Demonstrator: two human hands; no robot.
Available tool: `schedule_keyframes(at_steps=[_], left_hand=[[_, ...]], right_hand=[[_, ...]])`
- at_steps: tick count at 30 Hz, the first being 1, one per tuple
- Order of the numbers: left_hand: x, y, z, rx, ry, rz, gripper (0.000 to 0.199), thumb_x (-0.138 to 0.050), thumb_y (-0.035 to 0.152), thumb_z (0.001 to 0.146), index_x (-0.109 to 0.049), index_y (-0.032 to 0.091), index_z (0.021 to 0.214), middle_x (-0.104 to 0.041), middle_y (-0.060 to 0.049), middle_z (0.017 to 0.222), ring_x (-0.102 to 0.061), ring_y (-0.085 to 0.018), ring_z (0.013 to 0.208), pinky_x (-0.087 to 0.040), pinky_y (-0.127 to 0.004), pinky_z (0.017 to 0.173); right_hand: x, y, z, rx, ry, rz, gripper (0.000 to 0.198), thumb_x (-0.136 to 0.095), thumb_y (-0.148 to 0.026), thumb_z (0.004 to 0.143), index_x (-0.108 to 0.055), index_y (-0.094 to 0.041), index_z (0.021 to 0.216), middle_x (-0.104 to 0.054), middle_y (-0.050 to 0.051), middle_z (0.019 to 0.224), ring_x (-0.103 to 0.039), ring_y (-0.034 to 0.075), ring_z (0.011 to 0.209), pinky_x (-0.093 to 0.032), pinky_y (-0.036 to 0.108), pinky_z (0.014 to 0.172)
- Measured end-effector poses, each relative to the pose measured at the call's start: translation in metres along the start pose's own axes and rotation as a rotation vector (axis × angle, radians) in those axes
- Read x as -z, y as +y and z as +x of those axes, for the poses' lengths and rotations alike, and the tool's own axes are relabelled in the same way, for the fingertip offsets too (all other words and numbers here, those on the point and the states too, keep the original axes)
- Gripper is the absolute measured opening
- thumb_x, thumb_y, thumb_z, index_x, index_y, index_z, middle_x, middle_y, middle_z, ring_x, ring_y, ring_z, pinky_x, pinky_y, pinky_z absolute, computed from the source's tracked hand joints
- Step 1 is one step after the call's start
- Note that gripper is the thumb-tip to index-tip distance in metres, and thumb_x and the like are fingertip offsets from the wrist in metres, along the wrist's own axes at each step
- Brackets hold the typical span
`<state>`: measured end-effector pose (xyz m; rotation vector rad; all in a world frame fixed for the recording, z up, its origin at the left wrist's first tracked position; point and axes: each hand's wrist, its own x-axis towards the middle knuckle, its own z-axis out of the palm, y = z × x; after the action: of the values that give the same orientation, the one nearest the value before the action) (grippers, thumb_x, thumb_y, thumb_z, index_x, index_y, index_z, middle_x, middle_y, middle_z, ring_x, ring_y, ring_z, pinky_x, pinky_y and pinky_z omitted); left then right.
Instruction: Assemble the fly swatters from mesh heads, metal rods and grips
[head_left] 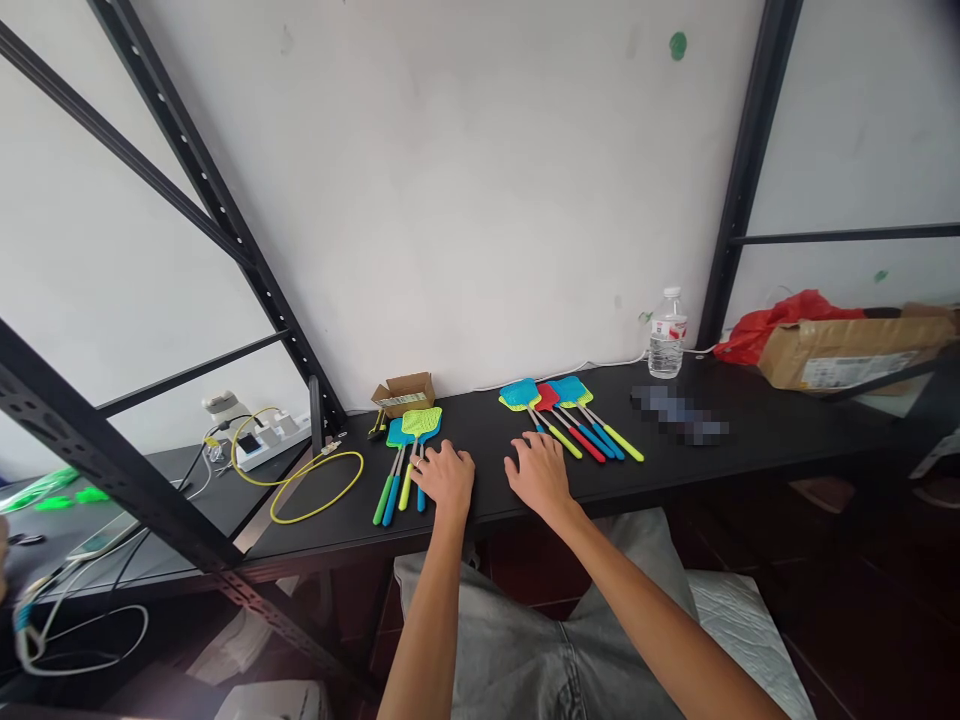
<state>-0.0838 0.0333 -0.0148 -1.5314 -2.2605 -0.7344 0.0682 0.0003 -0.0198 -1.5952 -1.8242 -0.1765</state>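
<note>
My left hand [445, 476] rests on the black shelf top with its fingers spread, its fingertips at the handles of the left group of fly swatters [421, 422]. These have yellow, blue and green heads and several handles fanned toward me. My right hand [540, 470] lies with fingers apart on the surface, just left of the second group of fly swatters [520, 393]. That group has blue, yellow and red heads, with handles slanting to the lower right. Neither hand appears to grip anything.
Behind the left group sits a small open cardboard box [405, 396]. A looped yellow cable [360, 470] and a white power strip [274, 445] lie left. Rightward are a water bottle [667, 335], a blurred item [679, 415] and a larger carton [847, 350]. Black metal posts [277, 300] frame the shelf.
</note>
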Motion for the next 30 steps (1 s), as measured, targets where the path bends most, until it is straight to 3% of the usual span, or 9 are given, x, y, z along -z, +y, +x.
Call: schedule_keyframes(at_steps=[3,8,13,18,23,26,30], left_hand=[[-0.002,-0.003,0.001,-0.084,0.032,-0.039,0.027,-0.046,0.024,0.087,-0.07,0.018,0.099,-0.064,-0.016,0.1,-0.053,-0.037,0.109,-0.039,-0.048,0.086],[-0.004,-0.009,0.005,-0.141,0.011,-0.149,0.032,-0.043,0.011,0.086,-0.069,0.017,0.104,-0.062,-0.019,0.103,-0.06,-0.03,0.09,-0.043,-0.038,0.072],[0.002,-0.007,0.006,-0.287,0.01,-0.247,0.035,-0.04,0.012,0.091,-0.063,0.022,0.114,-0.067,-0.012,0.095,-0.059,-0.027,0.094,-0.044,-0.032,0.07],[0.017,0.002,0.0,-0.52,0.081,-0.401,0.035,-0.033,0.024,0.099,-0.056,0.024,0.125,-0.066,-0.009,0.107,-0.058,-0.024,0.102,-0.046,-0.031,0.081],[0.021,0.005,-0.004,-0.71,0.039,-0.439,0.03,-0.039,0.035,0.099,-0.06,0.024,0.118,-0.065,-0.006,0.097,-0.059,-0.019,0.094,-0.045,-0.029,0.084],[0.02,0.004,-0.005,-0.761,0.018,-0.441,0.028,-0.042,0.038,0.098,-0.065,0.025,0.108,-0.065,-0.005,0.097,-0.058,-0.018,0.092,-0.045,-0.028,0.081],[0.018,0.004,-0.005,-0.82,-0.002,-0.452,0.029,-0.042,0.039,0.098,-0.066,0.025,0.107,-0.065,-0.006,0.095,-0.057,-0.018,0.09,-0.045,-0.029,0.08]], right_hand=[[-0.001,0.001,0.0,0.004,0.003,0.029,0.031,-0.05,-0.032,0.091,-0.066,-0.016,0.113,-0.06,0.016,0.12,-0.048,0.031,0.115,-0.034,0.043,0.097],[-0.001,0.002,0.001,0.003,-0.008,0.067,0.031,-0.05,-0.032,0.091,-0.066,-0.017,0.113,-0.06,0.016,0.12,-0.049,0.032,0.115,-0.036,0.045,0.096],[0.0,0.001,0.001,0.006,0.005,0.142,0.031,-0.051,-0.03,0.09,-0.067,-0.016,0.112,-0.061,0.015,0.12,-0.05,0.031,0.115,-0.039,0.043,0.095],[0.001,0.009,0.008,-0.033,0.02,0.446,0.031,-0.051,-0.033,0.091,-0.068,-0.018,0.111,-0.067,0.011,0.113,-0.057,0.027,0.109,-0.045,0.037,0.091],[0.004,0.022,0.014,-0.139,0.021,0.842,0.035,-0.055,-0.045,0.088,-0.071,-0.018,0.104,-0.073,0.009,0.098,-0.066,0.025,0.09,-0.05,0.034,0.078],[0.004,0.023,0.014,-0.114,0.009,0.937,0.032,-0.06,-0.046,0.084,-0.073,-0.019,0.095,-0.073,0.008,0.091,-0.067,0.025,0.085,-0.05,0.035,0.078],[0.0,0.022,0.015,-0.046,0.007,1.062,0.031,-0.065,-0.045,0.081,-0.071,-0.019,0.096,-0.073,0.007,0.098,-0.067,0.026,0.095,-0.049,0.038,0.087]])
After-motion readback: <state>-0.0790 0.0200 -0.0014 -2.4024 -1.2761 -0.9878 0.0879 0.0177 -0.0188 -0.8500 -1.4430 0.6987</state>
